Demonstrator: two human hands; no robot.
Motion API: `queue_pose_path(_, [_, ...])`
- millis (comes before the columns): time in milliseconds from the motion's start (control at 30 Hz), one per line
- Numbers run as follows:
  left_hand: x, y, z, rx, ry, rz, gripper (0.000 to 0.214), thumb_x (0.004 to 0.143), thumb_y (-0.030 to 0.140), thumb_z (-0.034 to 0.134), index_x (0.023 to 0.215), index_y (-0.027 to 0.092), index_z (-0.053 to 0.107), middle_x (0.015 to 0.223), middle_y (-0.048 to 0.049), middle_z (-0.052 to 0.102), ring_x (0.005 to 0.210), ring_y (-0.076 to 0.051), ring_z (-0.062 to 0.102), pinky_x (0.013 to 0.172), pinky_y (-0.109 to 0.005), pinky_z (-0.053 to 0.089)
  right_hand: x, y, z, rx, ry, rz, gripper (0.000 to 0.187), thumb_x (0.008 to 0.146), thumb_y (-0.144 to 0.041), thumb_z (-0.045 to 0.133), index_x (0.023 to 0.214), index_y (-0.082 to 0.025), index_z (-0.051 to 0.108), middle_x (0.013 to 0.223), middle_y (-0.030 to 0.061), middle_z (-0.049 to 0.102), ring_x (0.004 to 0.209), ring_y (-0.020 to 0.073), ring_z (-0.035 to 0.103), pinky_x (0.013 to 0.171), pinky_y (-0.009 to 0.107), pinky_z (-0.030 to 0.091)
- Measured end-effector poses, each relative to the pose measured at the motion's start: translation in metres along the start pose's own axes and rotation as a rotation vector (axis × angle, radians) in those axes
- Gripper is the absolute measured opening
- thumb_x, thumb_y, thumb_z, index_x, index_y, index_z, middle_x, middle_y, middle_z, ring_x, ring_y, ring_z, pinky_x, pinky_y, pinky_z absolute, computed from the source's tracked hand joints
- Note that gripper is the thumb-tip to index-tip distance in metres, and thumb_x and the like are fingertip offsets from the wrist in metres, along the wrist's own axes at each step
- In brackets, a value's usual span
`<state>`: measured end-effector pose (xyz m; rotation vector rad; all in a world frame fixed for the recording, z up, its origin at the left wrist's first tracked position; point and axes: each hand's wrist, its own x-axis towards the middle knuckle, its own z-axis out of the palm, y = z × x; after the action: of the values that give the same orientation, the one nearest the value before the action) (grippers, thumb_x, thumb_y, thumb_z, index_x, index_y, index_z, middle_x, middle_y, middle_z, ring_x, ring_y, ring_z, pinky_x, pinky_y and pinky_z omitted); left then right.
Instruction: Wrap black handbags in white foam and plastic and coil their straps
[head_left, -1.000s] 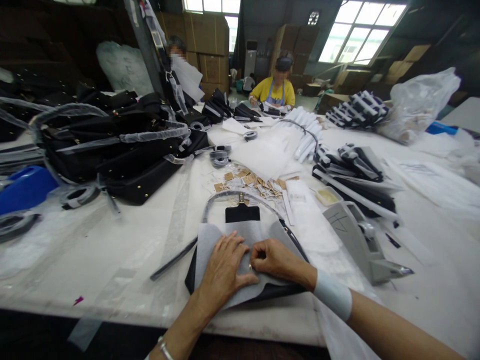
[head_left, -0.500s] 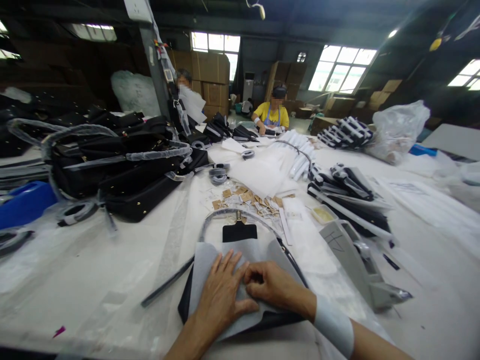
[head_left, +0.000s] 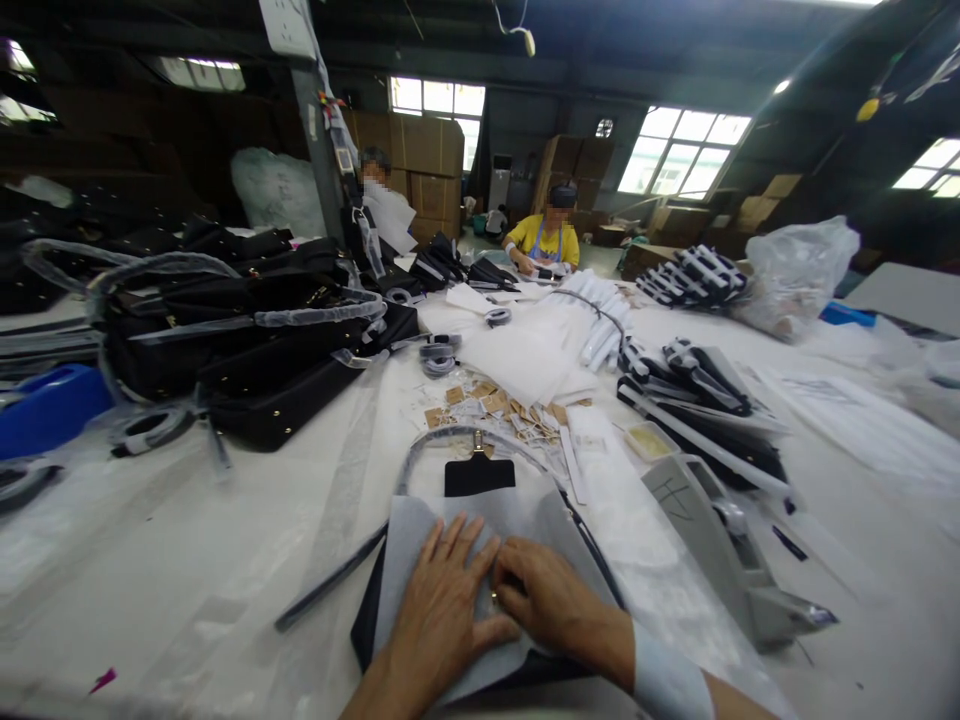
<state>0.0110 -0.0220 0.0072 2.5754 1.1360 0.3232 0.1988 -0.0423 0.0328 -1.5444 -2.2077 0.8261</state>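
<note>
Left hand [head_left: 442,605] lies flat, fingers spread, pressing the grey sheet [head_left: 405,540] over the black bag [head_left: 363,630] at six o'clock on the table [head_left: 225,540]; right hand [head_left: 547,600] pinches its fold. Wrapping looks midway; next, that fold needs holding down.

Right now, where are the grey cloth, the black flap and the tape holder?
grey cloth [head_left: 409,550], head view, bare left part.
black flap [head_left: 480,480], head view, its middle.
tape holder [head_left: 694,515], head view, sloped grey side.
</note>
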Motion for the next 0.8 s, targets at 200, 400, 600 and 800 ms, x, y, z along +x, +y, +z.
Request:
queue_pose_path(200, [0.001, 0.004, -0.001, -0.047, -0.013, -0.033, 0.088, 0.07, 0.07, 0.07, 0.144, 0.032, 0.044, 0.152, -0.008, 0.043, 0.143, -0.035, 0.034, 0.118, -0.06, 0.024, 0.014, -0.041, -0.053, -0.185, -0.235, -0.094, 0.021, 0.085, -0.014, 0.051, 0.096, -0.018, 0.069, 0.095, 0.0067, 0.071, 0.09, 0.0208, 0.065, 0.081, 0.028, 0.046])
queue_pose_path(400, [-0.001, -0.002, 0.004, -0.128, 0.013, -0.017, 0.093, 0.068, 0.07, 0.071, 0.144, 0.025, 0.042, 0.153, -0.0095, 0.042, 0.144, -0.034, 0.031, 0.12, -0.057, 0.021, 0.026, -0.025, -0.018, -0.474, -0.049, -0.055, 0.02, 0.093, -0.013, 0.047, 0.101, -0.014, 0.066, 0.1, 0.0108, 0.068, 0.093, 0.025, 0.061, 0.086, 0.037, 0.046])
queue_pose_path(600, [0.002, -0.011, 0.011, -0.067, 0.224, -0.145, 0.061, 0.085, 0.049, 0.064, 0.137, 0.02, 0.048, 0.143, -0.0151, 0.052, 0.136, -0.034, 0.044, 0.112, -0.058, 0.036, 0.021, 0.008, 0.012, -0.381, 0.24, -0.031, 0.02, 0.095, -0.02, 0.055, 0.114, -0.021, 0.059, 0.116, 0.0063, 0.063, 0.109, 0.0244, 0.055, 0.104, 0.042, 0.038])
queue_pose_path(800, [0.009, -0.005, 0.001, 0.145, 0.162, -0.113, 0.053, 0.088, 0.044, 0.064, 0.134, 0.02, 0.052, 0.136, -0.0118, 0.059, 0.131, -0.034, 0.048, 0.116, -0.062, 0.024, 0.018, 0.0, 0.008, -0.455, 0.208, 0.005, 0.02, 0.094, -0.025, 0.057, 0.114, -0.02, 0.061, 0.117, 0.0082, 0.063, 0.11, 0.0262, 0.055, 0.103, 0.045, 0.039])
